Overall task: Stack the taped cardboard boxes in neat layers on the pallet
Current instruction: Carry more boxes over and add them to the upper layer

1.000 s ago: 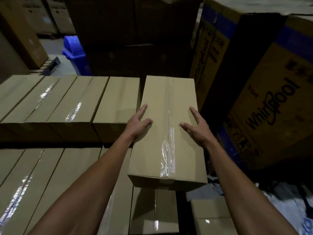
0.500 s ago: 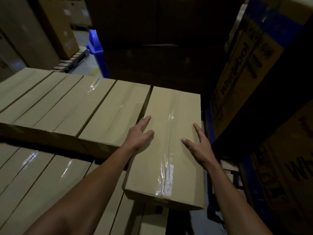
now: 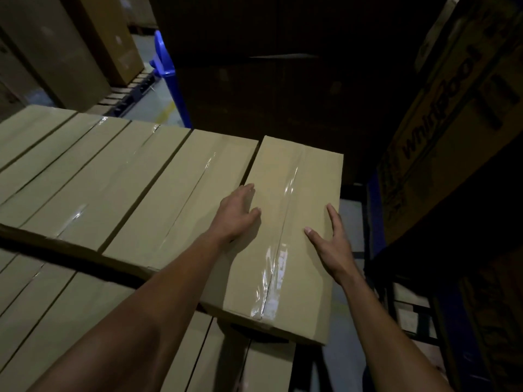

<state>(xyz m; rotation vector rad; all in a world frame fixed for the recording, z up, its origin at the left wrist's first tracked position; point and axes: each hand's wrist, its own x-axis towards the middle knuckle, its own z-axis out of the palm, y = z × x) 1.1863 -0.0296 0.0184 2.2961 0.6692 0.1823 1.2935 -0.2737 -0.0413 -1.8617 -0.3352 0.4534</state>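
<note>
Both hands lie flat on the long tan cardboard box sealed with clear tape (image 3: 285, 236), gripping nothing. The left hand (image 3: 235, 216) spreads straight fingers beside the tape seam; the right hand (image 3: 331, 244) does likewise near the outer edge. Under those fingers the box tops the row of matching taped boxes (image 3: 127, 182), likely pressed to seat it flush.
</note>
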